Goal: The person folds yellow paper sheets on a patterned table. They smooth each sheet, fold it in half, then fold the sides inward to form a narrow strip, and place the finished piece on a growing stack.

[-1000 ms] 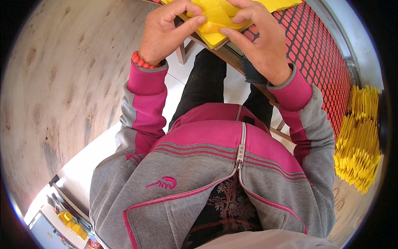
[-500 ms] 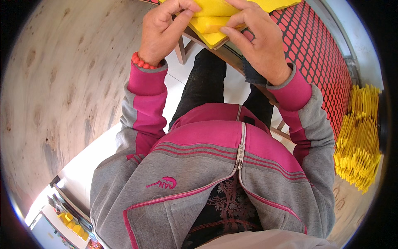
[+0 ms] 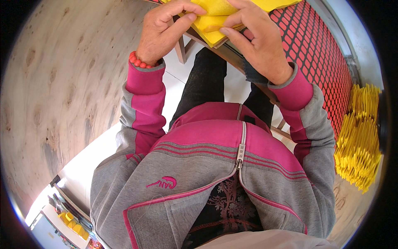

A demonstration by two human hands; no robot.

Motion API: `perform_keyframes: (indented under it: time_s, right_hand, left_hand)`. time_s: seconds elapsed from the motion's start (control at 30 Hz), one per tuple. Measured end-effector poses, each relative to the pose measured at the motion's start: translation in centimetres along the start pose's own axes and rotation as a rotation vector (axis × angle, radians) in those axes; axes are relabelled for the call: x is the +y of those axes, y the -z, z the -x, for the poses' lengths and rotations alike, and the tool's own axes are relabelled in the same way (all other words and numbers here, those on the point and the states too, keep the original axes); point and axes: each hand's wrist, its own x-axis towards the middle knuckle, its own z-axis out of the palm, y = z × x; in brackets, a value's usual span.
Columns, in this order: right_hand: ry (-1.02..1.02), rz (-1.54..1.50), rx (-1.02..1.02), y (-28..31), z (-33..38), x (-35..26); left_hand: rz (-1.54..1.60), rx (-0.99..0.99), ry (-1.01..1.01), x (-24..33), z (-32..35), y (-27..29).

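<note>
At the top edge, a stack of soft yellow sheets [image 3: 213,38], cloth or paper, lies on a table corner, the top one folded over. My left hand [image 3: 163,33], with a red bead bracelet [image 3: 141,62] at the wrist, pinches the left side of the fold between thumb and forefinger. On the other side my right hand [image 3: 261,43] has its thumb and bent fingers closed on the folded edge. The upper fingertips and the far part of the sheets are cut off by the picture's edge.
A red and black patterned cover [image 3: 317,50] spreads over the table on the right. Many folded yellow pieces [image 3: 358,141] stand stacked at far right. A wooden board surface [image 3: 70,83] fills the left. Small yellow items [image 3: 74,225] sit at lower left.
My left thumb and forefinger have shifted slightly right along the yellow sheet, while the left wrist has tilted a little outward. The right hand stays nearly in place.
</note>
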Motion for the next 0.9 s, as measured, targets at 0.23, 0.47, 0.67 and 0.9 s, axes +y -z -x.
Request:
perform_keyframes:
  time_s: [0.23,0.47,0.67,0.9]
  right_hand:
    - [-0.063,-0.095,0.007,0.0,0.0,0.5]
    - [-0.044,-0.014,0.035,1.2,0.1,-0.8]
    - [-0.051,-0.003,0.063,0.6,0.2,-0.7]
    - [-0.039,0.026,0.074,1.0,0.0,-0.7]
  left_hand:
    - [-0.005,-0.013,-0.014,0.2,-0.2,0.1]
    - [-0.067,-0.015,-0.006,0.3,-0.2,0.2]
    - [-0.081,-0.028,-0.056,0.7,-0.5,0.2]
    - [-0.140,-0.027,-0.083,0.7,-1.0,-0.2]
